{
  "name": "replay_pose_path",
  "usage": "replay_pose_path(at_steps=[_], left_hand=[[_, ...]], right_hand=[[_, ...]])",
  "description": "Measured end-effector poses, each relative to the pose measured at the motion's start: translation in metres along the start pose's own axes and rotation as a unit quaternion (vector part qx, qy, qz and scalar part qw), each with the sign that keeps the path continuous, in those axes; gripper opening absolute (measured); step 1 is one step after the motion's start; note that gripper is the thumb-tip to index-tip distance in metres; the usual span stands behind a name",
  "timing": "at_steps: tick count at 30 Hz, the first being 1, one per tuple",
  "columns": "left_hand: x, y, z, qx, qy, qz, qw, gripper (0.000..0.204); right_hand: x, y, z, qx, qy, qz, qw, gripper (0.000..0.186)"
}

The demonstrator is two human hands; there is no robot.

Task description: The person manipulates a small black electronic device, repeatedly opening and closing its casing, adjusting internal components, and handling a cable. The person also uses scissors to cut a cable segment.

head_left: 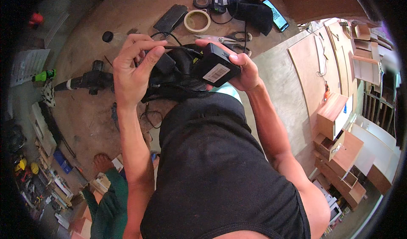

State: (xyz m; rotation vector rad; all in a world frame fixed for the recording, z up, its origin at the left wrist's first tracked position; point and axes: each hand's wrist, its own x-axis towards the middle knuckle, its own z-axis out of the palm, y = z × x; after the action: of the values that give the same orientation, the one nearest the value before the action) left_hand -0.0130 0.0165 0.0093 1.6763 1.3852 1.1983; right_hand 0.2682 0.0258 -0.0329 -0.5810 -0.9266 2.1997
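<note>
Head view: black box (218, 67) is up over the lap, in the right hand (246, 71); those fingers are wrapped around it, thumb on its right side. Left hand (133, 71), left of the box, has thumb and fingers nearly closed, pinching a black cable (180, 47) that runs to the box's left side. Black bag (180, 85) lies below and left of the box. Beyond the box: scissors (221, 39), pale tape roll (187, 23); beyond and right, lit phone (276, 16).
</note>
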Motion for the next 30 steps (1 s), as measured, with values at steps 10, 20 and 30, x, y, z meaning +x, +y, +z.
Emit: replay_pose_path(at_steps=[10, 20, 30], left_hand=[[0.015, 0.023, -0.002, 0.113, -0.05, 0.021, 0.992, 0.019], [0.019, 0.026, -0.002, 0.167, -0.059, -0.037, 0.984, 0.023], [0.009, 0.023, 0.007, 0.221, -0.049, -0.137, 0.964, 0.046]], right_hand=[[0.004, 0.001, -0.013, -0.012, 0.01, 0.03, 0.999, 0.079], [0.013, -0.003, -0.024, -0.029, -0.005, 0.061, 0.998, 0.072], [0.021, -0.012, -0.024, -0.099, -0.005, 0.064, 0.993, 0.07]])
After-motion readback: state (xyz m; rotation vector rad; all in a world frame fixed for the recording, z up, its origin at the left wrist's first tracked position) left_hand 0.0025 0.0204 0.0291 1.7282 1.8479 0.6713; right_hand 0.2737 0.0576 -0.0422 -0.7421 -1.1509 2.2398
